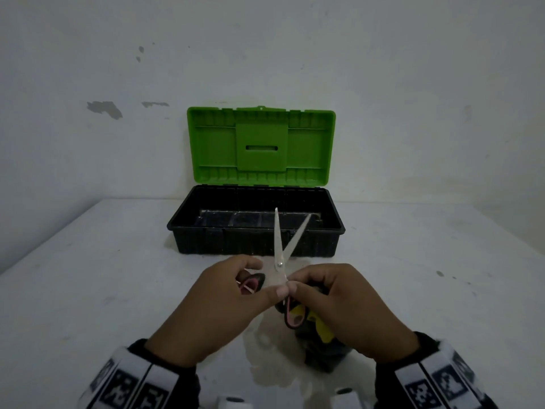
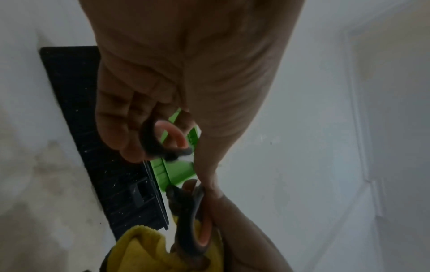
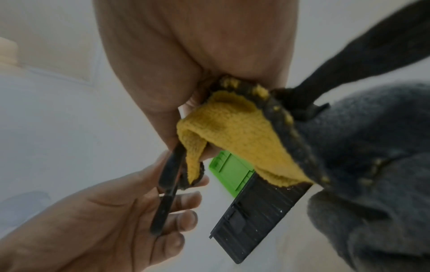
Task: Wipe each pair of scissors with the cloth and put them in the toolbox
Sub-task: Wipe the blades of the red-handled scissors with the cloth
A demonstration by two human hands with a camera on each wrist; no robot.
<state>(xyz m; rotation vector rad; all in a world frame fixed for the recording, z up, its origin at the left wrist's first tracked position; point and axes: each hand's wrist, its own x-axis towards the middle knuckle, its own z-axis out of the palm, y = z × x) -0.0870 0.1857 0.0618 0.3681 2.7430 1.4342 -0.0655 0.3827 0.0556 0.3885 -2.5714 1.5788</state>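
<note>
Here the left hand (image 1: 218, 302) curls its fingers (image 2: 121, 128) through one handle loop of the scissors (image 1: 280, 249), blades spread apart and raised before the open toolbox (image 1: 256, 228) on the worktop (image 1: 88, 276). The right hand (image 1: 351, 308) clamps the other loop and the yellow-and-grey cloth (image 3: 235, 128).
</note>
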